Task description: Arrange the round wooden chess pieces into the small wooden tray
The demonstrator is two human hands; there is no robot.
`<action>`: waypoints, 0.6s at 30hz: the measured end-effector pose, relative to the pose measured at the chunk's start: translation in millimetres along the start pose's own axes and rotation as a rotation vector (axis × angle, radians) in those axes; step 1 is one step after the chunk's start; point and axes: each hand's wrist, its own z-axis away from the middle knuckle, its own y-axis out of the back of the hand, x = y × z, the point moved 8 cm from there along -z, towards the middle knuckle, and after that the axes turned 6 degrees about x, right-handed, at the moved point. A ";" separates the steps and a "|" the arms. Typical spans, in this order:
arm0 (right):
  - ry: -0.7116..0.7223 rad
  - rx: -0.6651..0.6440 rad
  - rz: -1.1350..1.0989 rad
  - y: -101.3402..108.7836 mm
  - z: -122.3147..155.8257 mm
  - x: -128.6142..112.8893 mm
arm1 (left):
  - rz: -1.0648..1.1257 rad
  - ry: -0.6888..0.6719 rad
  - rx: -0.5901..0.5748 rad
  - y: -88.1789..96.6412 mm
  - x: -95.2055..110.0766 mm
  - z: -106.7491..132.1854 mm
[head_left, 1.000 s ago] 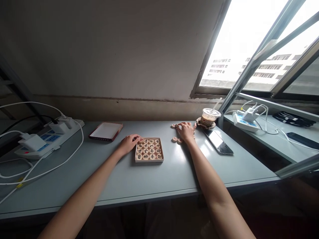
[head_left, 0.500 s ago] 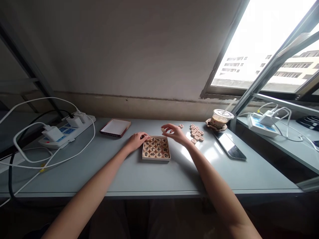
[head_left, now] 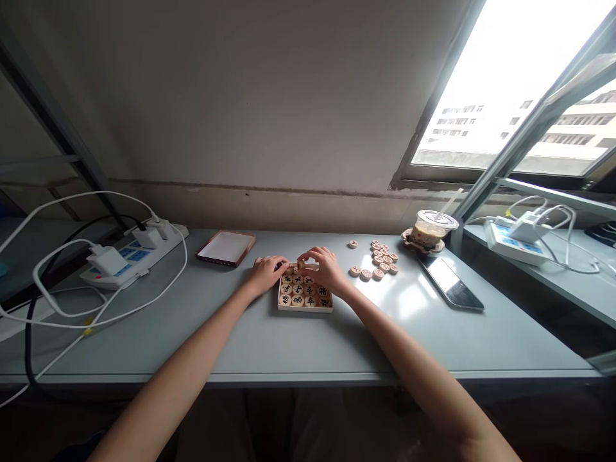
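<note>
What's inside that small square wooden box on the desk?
The shallow square wooden box holds rows of round wooden discs with black characters. The left hand and right hand cover most of its far row, so that part is hidden.

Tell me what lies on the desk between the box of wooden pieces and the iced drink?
Loose wooden game discs lie on the desk between the box and the drink cup: a cluster and a few strays. The head view shows it.
</note>
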 end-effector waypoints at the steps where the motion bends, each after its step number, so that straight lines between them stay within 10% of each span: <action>1: -0.011 -0.014 -0.046 -2.2 -0.1 0.5 | -0.002 -0.002 -0.003 -0.3 -0.1 -0.1; 18: 0.089 -0.056 0.298 0.4 5.1 -7.0 | 0.020 0.002 -0.010 1.0 0.4 0.6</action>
